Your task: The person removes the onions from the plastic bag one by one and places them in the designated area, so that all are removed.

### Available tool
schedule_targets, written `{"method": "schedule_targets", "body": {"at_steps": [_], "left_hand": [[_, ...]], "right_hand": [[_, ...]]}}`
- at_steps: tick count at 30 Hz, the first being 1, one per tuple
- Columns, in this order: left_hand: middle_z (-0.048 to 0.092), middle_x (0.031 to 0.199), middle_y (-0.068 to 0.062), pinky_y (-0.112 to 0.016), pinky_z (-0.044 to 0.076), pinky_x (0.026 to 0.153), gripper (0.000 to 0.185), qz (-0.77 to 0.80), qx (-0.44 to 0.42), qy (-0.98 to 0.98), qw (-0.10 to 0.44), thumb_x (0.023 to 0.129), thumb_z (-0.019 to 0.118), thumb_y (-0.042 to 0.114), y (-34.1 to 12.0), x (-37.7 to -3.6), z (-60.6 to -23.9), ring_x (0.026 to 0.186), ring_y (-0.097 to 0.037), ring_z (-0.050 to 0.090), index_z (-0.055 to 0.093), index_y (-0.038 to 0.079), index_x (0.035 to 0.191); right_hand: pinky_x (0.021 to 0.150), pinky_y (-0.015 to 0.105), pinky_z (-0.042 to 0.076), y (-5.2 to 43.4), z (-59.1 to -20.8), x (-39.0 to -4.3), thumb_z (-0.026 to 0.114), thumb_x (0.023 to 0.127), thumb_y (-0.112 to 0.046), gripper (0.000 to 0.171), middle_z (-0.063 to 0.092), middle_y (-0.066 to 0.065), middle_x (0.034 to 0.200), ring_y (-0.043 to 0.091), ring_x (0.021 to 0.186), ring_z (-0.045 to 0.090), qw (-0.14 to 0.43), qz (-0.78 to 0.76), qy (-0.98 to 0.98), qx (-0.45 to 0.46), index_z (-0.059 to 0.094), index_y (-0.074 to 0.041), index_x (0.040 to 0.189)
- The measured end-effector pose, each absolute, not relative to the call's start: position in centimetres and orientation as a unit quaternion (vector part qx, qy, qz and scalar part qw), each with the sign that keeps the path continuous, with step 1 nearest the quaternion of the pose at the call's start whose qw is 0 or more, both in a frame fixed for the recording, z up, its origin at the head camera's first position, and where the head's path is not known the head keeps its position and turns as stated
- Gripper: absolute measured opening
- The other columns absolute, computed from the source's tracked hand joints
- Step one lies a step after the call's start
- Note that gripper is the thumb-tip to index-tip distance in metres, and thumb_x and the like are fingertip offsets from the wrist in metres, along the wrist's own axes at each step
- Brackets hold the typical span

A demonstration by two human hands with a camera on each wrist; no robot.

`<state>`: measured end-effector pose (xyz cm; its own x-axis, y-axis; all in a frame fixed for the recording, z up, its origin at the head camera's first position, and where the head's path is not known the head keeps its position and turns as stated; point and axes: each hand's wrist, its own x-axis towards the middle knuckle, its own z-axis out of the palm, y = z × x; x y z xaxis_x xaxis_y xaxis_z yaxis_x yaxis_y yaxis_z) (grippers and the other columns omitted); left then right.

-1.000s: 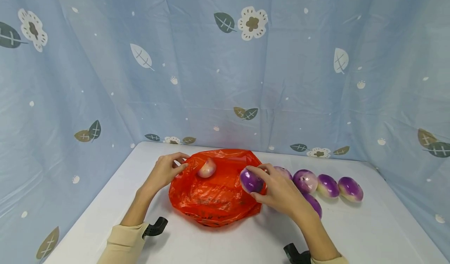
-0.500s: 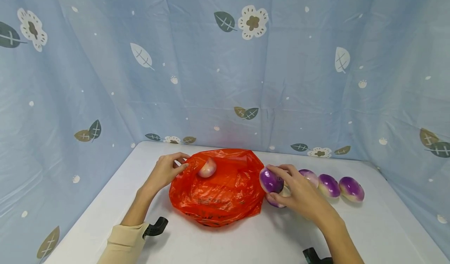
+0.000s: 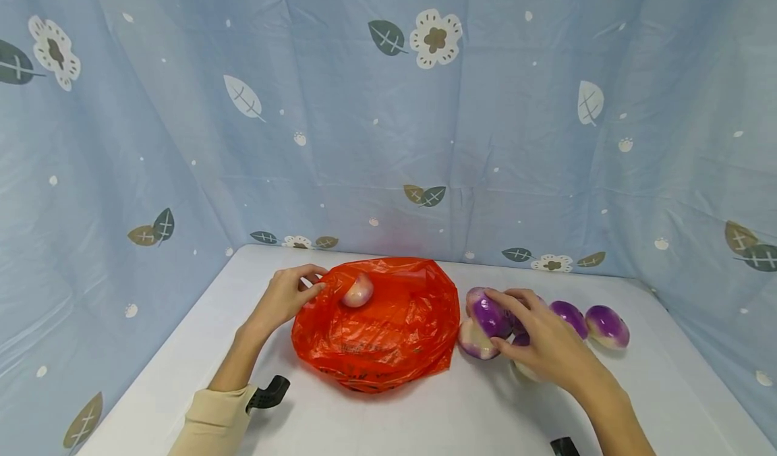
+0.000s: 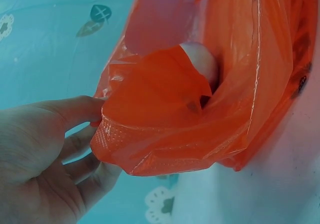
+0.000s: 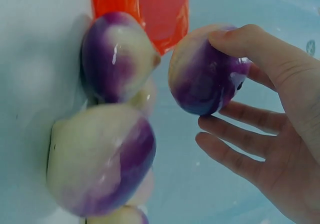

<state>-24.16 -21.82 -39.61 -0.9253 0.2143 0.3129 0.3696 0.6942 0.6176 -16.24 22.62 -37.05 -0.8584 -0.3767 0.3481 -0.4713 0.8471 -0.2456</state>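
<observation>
My left hand [image 3: 285, 297] pinches the left rim of a crinkled red plastic bag [image 3: 388, 338], as the left wrist view also shows at the bag's edge [image 4: 117, 139]. The bag's mouth gapes, and a pale pinkish bulb [image 3: 358, 291] shows inside it. To the right of the bag, my right hand [image 3: 549, 341] grips a glossy purple-and-white turnip [image 5: 205, 76] between thumb and fingers. In the right wrist view it appears apart from two other turnips, one with a pointed tip [image 5: 117, 56] and a larger pale one [image 5: 102, 161].
More turnips lie at the right of the white table [image 3: 376, 425], including one by the bag [image 3: 476, 341] and two farther right [image 3: 607, 326]. My right hand partly hides several. A blue patterned curtain [image 3: 340, 139] surrounds the table's back and sides.
My right hand has moved right, from over the bag's right side to above the turnips, with the turnip still in its grip. The left hand and bag have barely moved.
</observation>
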Motion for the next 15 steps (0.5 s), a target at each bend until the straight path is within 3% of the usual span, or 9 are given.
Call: {"method": "schedule_targets", "body": {"at_steps": [15], "left_hand": [[0.072,0.090,-0.009,-0.017,0.053,0.054,0.022,-0.354,-0.156,-0.916,0.108,0.090,0.070,0.011,-21.8,-24.1,-39.5,0.063,-0.014,0.064,0.070,0.011,0.112]], "right_hand": [[0.070,0.053,0.058,25.8,-37.5,-15.7,0.086,0.072,-0.029,0.076,0.058,0.007,0.122,0.028,0.100,0.066,0.211,0.147,-0.934,0.247,0.052,-0.025,0.140]]}}
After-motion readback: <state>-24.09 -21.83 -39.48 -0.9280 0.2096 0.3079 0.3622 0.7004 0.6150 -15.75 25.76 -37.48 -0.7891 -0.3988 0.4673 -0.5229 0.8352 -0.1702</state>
